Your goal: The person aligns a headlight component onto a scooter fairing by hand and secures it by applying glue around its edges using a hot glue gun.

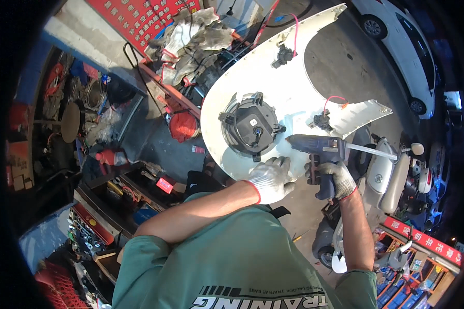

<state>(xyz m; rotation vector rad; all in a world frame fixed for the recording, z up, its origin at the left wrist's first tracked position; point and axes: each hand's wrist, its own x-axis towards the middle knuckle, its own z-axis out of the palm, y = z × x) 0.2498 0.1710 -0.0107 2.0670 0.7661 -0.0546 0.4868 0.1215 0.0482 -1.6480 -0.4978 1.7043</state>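
Observation:
A large cream-white curved vehicle panel (221,82) stretches ahead of me, with a round black plastic lamp-like unit (252,126) set in it. My left hand (270,180), in a white knit glove with a red cuff, grips the panel's near edge below the unit, its fingers over the surface; its thumb's contact is unclear. My gloved right hand (340,180) is wrapped round the handle of a dark glue gun (317,147). A pale glue stick (371,150) juts from the gun's rear. The nozzle points left at the panel, close to the black unit's right side; whether it touches is unclear.
Two small black fittings with red wires, one upper (282,55) and one lower (322,121), sit on the panel. Worn gloves (191,41) are heaped beyond it. A scooter (384,175) stands at right, a white car (402,51) far right. An open tool drawer (123,195) lies left.

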